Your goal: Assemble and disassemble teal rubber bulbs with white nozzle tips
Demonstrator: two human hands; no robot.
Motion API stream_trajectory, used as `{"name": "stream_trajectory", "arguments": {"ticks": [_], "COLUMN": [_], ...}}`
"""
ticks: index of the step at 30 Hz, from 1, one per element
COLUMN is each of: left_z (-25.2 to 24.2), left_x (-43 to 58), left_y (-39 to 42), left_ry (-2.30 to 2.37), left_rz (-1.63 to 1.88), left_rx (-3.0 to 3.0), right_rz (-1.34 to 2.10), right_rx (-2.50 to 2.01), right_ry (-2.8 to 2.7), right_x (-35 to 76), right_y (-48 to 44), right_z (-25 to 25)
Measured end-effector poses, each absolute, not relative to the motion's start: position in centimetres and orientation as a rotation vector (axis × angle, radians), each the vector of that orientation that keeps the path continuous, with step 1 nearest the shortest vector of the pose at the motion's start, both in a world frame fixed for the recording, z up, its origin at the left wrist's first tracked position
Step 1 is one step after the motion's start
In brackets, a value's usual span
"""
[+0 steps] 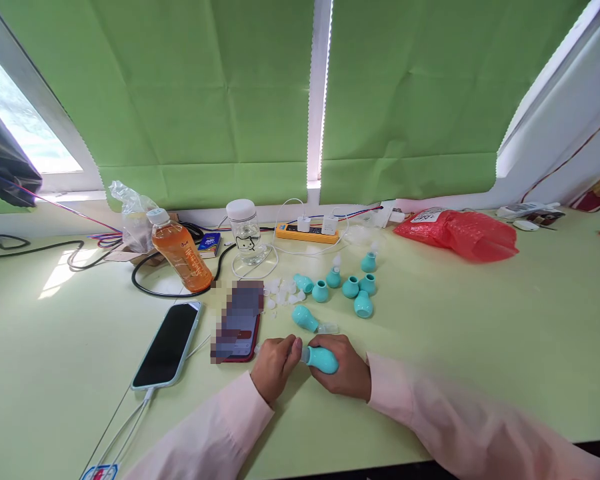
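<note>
My right hand (341, 363) is wrapped around a teal squeeze bulb (323, 360), held on its side just above the table. My left hand (276, 365) is closed on the clear nozzle (305, 355) at the bulb's left end; the fingers hide most of this nozzle. Just beyond my hands lies another teal bulb (305, 319) with a clear nozzle (328, 328) pointing right. Further back are several teal bulbs, among them an upright one (321, 291) with an open mouth and one (333, 277) topped by a whitish tip. Small translucent pieces (283, 292) lie in a loose pile to their left.
Left of my hands lie a phone with a red edge (240, 323) and a charging phone (167, 345). An orange drink bottle (183, 253), a lidded clear jar (247, 233) and a yellow power strip (305, 233) stand behind. A red plastic bag (460, 233) lies back right.
</note>
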State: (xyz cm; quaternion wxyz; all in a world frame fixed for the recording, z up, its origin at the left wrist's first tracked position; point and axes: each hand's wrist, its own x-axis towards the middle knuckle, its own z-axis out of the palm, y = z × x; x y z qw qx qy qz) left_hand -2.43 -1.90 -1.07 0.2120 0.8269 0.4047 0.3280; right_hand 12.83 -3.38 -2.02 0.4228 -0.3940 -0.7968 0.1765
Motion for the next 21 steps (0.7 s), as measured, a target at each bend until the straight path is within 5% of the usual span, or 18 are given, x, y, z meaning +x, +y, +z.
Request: {"name": "stream_trajectory", "arguments": {"ticks": [8,21], "left_z": [-1.3,2.1], "left_x": [-2.5,-4.8], "left_y": [-1.8,0.8], "left_ry": [1.117,1.386], "left_rz": [0.903,0.991], "left_rx": [2.478,2.492], "right_rz": [0.831,0.743], "right_rx": [-1.038,-1.126], "right_ry": [-1.978,-1.664], "right_x": [12.8,13.4], "right_y": [-3.5,-3.4], "right_z": [-1.4,-2.6]}}
